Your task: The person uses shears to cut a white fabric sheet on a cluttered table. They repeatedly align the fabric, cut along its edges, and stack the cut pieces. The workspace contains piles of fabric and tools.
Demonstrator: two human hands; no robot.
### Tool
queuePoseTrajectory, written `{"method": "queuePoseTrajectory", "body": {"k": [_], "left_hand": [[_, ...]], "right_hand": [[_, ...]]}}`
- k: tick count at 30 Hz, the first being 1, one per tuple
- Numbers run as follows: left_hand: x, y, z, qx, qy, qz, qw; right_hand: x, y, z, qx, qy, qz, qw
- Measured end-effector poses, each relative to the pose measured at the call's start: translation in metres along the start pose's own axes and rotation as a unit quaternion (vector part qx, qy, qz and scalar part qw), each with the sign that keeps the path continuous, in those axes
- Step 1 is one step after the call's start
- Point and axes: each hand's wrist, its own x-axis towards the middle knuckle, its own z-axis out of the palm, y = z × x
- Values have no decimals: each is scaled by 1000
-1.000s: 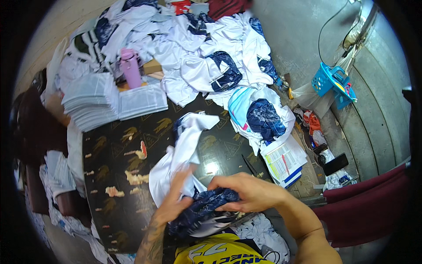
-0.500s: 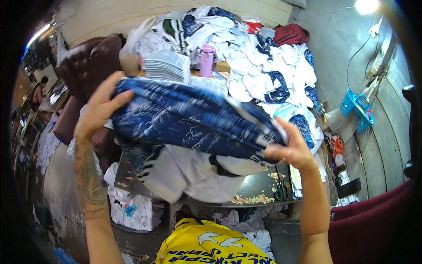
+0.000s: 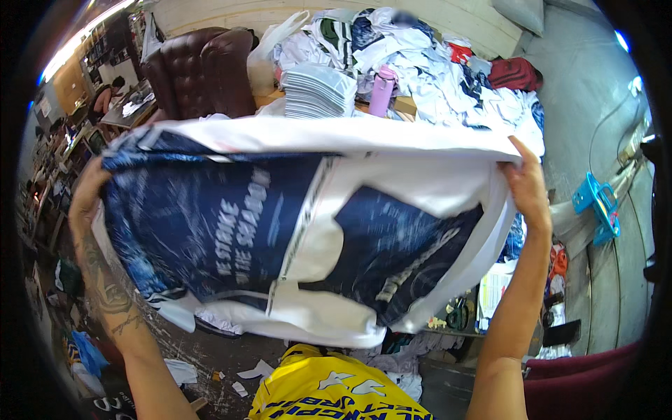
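I hold a wide navy and white printed fabric piece (image 3: 210, 210) stretched out in front of me, with white edges along its top and right, light lettering on the navy part and a pale strip down the middle. My left hand (image 3: 91, 182) grips its left end and my right hand (image 3: 525, 182) grips its upper right corner, both closed on the cloth. The fabric hides most of the black worktable, whose right part shows with dark scissors (image 3: 458, 311) and papers (image 3: 490, 297) on it.
Behind are stacked pale pieces (image 3: 318, 91), a pink bottle (image 3: 382, 91), a heap of white garments (image 3: 448, 84) and a brown leather armchair (image 3: 196, 70). A co-worker (image 3: 105, 98) bends over a table at far left. A blue plastic basket (image 3: 593, 206) hangs at right.
The cloth has gone from bunched over the table to held up and spread wide. My hands have moved apart and upward, and the view has tilted up, showing more of the room.
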Motion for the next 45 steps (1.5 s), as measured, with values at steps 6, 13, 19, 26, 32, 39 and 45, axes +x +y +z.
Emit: {"method": "queuePoseTrajectory", "body": {"k": [6,13,19,26,32,39,45], "left_hand": [[-27,-7,183,392,70,42,916],[-75,77,374,65,-409,-313,855],[-105,146,377,-695,-284,-111,651],[-5,179,197,-422,394,169,799],[76,110,61,-331,348,198,854],[-182,-113,92,-284,414,55,863],[-350,-262,326,355,306,-495,732]], "right_hand": [[40,-76,125,163,-145,-112,969],[-59,-154,121,-39,-292,-127,947],[-167,-206,180,383,-241,98,886],[-43,-137,106,-95,-106,-64,988],[67,-76,75,-249,-105,-14,963],[-27,23,48,-110,68,-154,980],[-173,100,60,-235,-333,38,912]]}}
